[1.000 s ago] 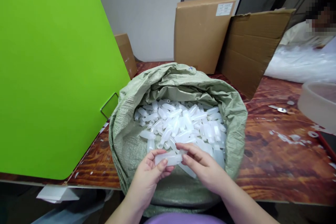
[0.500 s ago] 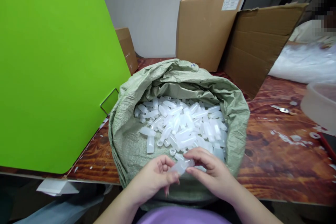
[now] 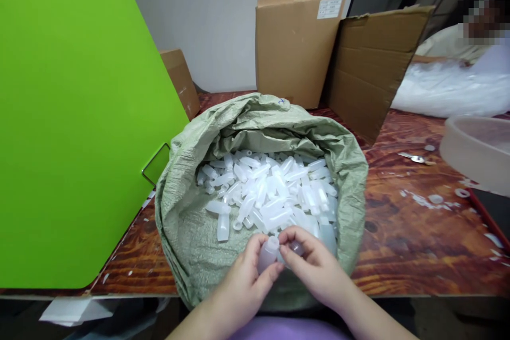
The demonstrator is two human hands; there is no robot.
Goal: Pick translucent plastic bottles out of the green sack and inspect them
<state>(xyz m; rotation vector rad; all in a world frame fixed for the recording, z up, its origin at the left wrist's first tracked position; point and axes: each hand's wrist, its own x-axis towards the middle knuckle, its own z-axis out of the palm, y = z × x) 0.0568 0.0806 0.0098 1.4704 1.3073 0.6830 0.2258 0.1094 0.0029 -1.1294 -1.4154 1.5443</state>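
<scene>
My left hand (image 3: pixel 255 271) is closed around a small translucent white plastic bottle (image 3: pixel 268 257), its open round mouth tilted up toward me. Close against that mouth is my right hand (image 3: pixel 313 260), with thumb and forefinger pinched together. A second translucent plastic piece (image 3: pixel 296 247) shows between the right fingers; most of it is covered, so its full shape is hidden. Both hands are over the near side of a grey-green woven sack (image 3: pixel 191 260) with a rolled-down rim. Inside it lies a heap of similar small bottles (image 3: pixel 274 186), several with their necks showing.
A large bright green board (image 3: pixel 79 117) stands at the left, with a metal wire loop (image 3: pixel 155 164) at its edge. Cardboard boxes (image 3: pixel 298 48) are behind the sack. On the wooden table (image 3: pixel 390 234) at right lie keys (image 3: pixel 416 158), plastic scraps and a translucent tub (image 3: pixel 474 154).
The bottle in my left hand has turned from lying sideways to mouth-up. My right fingers have drawn in closer to its mouth. The whole view has shifted slightly.
</scene>
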